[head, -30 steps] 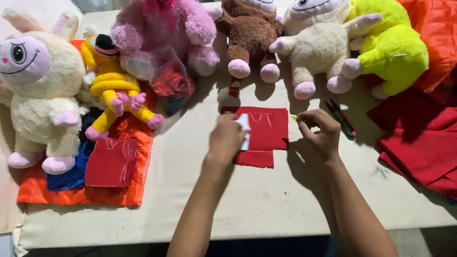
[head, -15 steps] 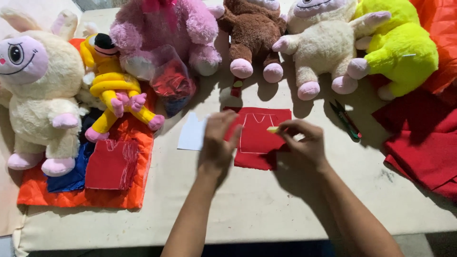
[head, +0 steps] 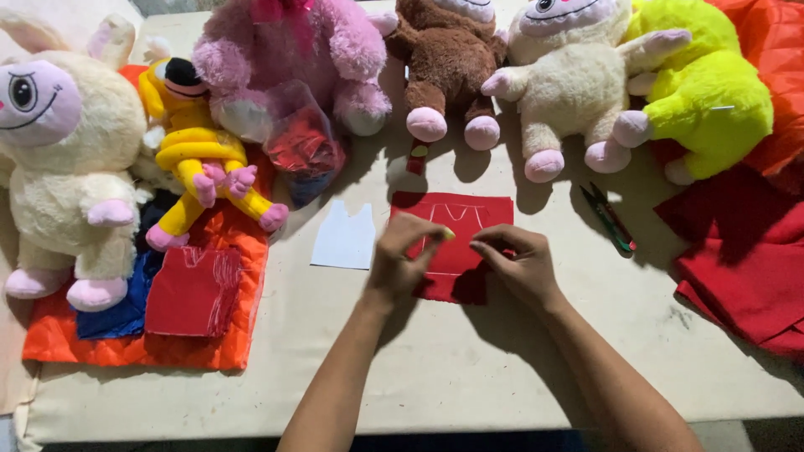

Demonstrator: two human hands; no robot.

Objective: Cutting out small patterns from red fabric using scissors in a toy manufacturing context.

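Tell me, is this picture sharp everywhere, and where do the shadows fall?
Head view: the left hand is smeared by motion blur, the right hand slightly; the plush toys and the scissors stay sharp. Soft shadows fall toward the viewer, under the brown plush and both hands on the red felt.

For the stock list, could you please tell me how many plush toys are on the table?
6: cream rabbit far left, yellow doll beside it, pink toy at top, brown toy at centre, cream toy right of it, lime toy far right. Others may lie beyond the frame.
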